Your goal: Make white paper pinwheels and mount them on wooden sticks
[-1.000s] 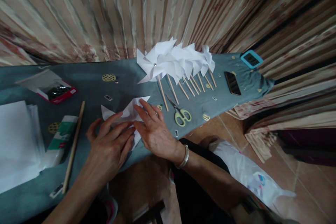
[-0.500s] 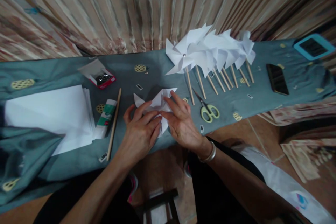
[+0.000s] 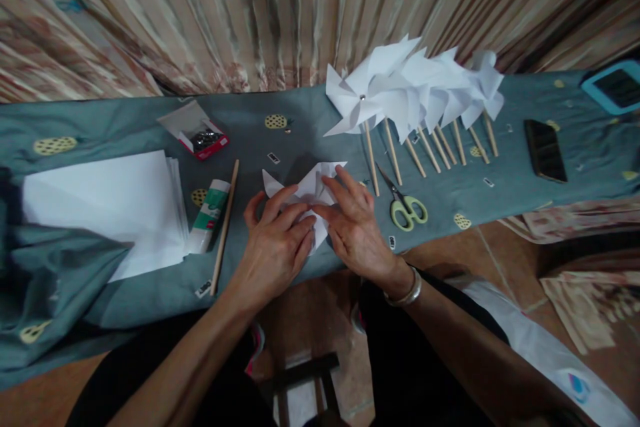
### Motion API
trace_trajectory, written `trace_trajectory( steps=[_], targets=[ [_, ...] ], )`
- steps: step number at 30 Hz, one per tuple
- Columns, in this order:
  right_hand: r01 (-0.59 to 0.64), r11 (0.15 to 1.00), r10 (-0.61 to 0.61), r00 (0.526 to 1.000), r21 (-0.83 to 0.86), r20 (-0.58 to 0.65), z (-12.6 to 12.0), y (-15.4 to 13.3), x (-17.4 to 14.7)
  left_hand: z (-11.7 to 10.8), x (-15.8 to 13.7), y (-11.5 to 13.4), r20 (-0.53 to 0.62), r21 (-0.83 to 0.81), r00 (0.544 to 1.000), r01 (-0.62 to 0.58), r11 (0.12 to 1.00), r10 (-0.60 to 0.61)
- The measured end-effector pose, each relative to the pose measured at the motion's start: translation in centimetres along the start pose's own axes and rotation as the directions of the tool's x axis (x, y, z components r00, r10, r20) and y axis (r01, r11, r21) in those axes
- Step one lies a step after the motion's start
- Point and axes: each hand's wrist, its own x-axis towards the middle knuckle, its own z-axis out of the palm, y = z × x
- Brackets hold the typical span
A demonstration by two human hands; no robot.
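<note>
A white paper pinwheel head [image 3: 320, 177], its points bent inward, lies on the cloth-covered table between my hands. My left hand [image 3: 277, 237] presses its fingers onto the left and near side of the paper, and my right hand [image 3: 353, 230] pinches and presses the middle from the right. Both sets of fingertips meet near the centre, hiding what is under them. Left of my hands lie a wooden stick [image 3: 225, 227] and a green-and-white glue stick [image 3: 209, 217]. Green-handled scissors [image 3: 407, 210] rest to the right.
Several finished pinwheels [image 3: 370, 90] on sticks lie overlapping at the back right. A red box of metal fasteners [image 3: 205, 140] stands open at the back left, behind a stack of white paper [image 3: 105, 207]. A phone [image 3: 545, 150] and a blue-framed tablet [image 3: 617, 87] are far right.
The view has shifted slightly, so everything on the table sits a little further right and higher. My hands keep hold of the paper with only small finger movements.
</note>
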Motion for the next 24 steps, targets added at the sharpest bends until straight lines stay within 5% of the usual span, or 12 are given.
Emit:
trace_trajectory(
  steps=[13,24],
  targets=[
    [0.048,0.989,-0.038,0.997,-0.143,0.072,-0.05,-0.63,0.73,0.59,0.06,-0.30,-0.071,0.033,0.996,-0.057,0.998,0.059],
    [0.019,0.994,-0.018,1.000,-0.110,0.015,-0.19,-0.38,0.49,-0.19,0.30,0.22,0.010,0.029,1.000,0.012,1.000,-0.012]
  ],
)
